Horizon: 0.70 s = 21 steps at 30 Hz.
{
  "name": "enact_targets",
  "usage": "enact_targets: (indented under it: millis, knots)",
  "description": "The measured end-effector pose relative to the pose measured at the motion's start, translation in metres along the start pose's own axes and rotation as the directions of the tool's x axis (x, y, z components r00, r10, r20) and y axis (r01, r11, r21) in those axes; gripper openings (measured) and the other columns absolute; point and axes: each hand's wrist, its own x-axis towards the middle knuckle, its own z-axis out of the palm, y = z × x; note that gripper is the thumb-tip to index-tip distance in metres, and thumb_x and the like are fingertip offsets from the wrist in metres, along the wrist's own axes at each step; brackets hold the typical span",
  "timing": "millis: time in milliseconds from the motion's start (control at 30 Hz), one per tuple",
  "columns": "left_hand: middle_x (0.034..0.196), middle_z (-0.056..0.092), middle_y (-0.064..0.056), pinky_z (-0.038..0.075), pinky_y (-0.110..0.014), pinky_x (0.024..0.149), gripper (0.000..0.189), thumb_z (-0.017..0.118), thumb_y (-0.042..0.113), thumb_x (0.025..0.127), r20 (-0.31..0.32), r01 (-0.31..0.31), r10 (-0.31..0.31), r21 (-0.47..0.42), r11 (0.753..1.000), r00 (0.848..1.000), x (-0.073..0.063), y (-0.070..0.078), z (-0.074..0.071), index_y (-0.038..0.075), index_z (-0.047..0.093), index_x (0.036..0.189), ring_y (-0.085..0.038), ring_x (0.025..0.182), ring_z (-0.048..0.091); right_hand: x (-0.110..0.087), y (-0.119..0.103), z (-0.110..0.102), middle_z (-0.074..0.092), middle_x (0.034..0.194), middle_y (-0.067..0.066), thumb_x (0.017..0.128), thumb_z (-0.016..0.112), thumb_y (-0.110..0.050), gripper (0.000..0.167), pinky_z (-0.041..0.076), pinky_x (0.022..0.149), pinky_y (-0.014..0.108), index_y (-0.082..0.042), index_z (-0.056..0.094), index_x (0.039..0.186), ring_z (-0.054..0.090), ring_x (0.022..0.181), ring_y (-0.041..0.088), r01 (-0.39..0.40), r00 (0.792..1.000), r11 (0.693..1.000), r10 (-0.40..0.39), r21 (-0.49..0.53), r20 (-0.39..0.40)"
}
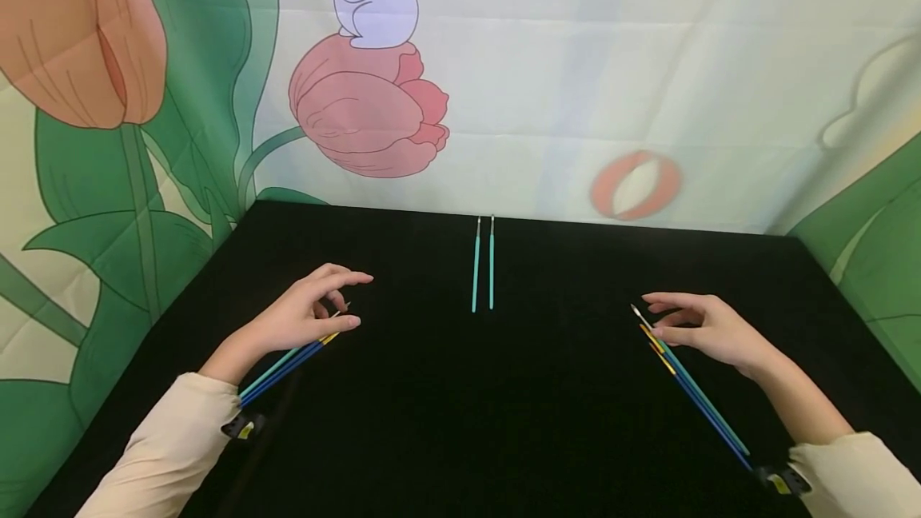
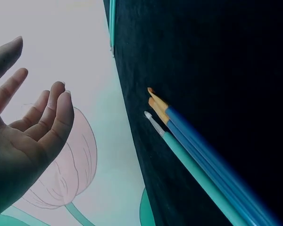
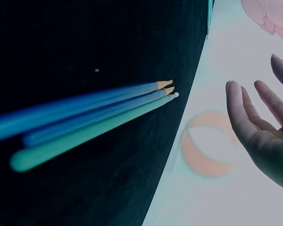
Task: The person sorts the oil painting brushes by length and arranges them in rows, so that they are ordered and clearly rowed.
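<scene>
My left hand (image 1: 309,310) hovers with loosely bent fingers and holds nothing. Beneath it lie two blue paintbrushes (image 2: 212,157) with gold ferrules and one teal paintbrush (image 2: 195,172), side by side; in the head view the hand partly covers their tips. On the other side, my right hand (image 1: 708,326) is likewise raised and relaxed, with nothing in its fingers. Just left of and below it rest a similar teal paintbrush (image 3: 85,135) and two blue paintbrushes (image 3: 85,105), tips pointing away from me. Neither wrist view shows a hand touching a brush.
Two more teal paintbrushes, a left one (image 1: 476,274) and a right one (image 1: 492,270), lie nearly parallel at the middle back of the black table (image 1: 460,414). Behind the table's far edge hangs a printed cloth (image 1: 532,102) with tulips.
</scene>
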Motion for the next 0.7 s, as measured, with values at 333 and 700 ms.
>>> enact_targets:
  millis: [333, 700]
  knots:
    - [0.116, 0.045, -0.014, 0.046, -0.024, 0.051, 0.048, 0.069, 0.009, 0.08, 0.044, 0.047, -0.048, 0.011, 0.999, 0.998, -0.01, -0.008, -0.006, 0.006, 0.051, 0.125, -0.012, 0.075, 0.054, -0.011, 0.008, -0.005, 0.046, 0.119, 0.029, 0.088, 0.06, -0.015, 0.049, 0.052, 0.071, 0.035, 0.006, 0.043, 0.13, 0.059, 0.088, 0.012, -0.023, 0.999, 0.999, 0.022, 0.033, 0.025]
    - [0.116, 0.044, -0.015, 0.05, -0.029, 0.066, 0.039, 0.067, 0.006, 0.081, 0.09, 0.091, -0.093, 0.028, 0.995, 0.992, -0.02, -0.019, -0.012, 0.004, 0.056, 0.118, -0.023, 0.086, 0.055, -0.022, 0.018, -0.013, 0.045, 0.118, 0.028, 0.087, 0.061, -0.016, 0.052, 0.051, 0.072, 0.029, 0.006, 0.043, 0.13, 0.057, 0.089, 0.013, -0.067, 0.997, 0.998, 0.066, 0.011, 0.049]
